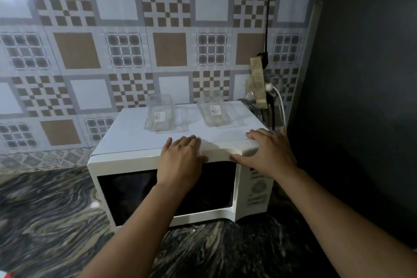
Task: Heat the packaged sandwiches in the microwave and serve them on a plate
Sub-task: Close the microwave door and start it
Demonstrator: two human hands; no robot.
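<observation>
"Both my hands are on the microwave point(140, 140), see? My left hand point(180, 158) lies flat on the top front edge, fingers straight, holding nothing."

"And the other one?"

"My right hand point(268, 153) is at three o'clock from it, a bit apart. Its fingers lie flat over the top right corner and the thumb pokes into the dip at the door point(167, 192) top. It is not gripping anything either."

"Where are the sandwiches?"

"I can't see them. The door looks shut and the window is dark, so I can't tell what is inside. At twelve o'clock from my left hand sits one clear pack point(160, 116) on the microwave top, and another clear pack point(214, 111) sits at eleven o'clock from my right hand. They look empty to me."

"How would you pick those up?"

"I think they are light, thin and bendy, and maybe slippery. I'd hold them softly by the sides, so they don't squash."

"And the door?"

"It's hard. I'd pull at that dip."
</observation>
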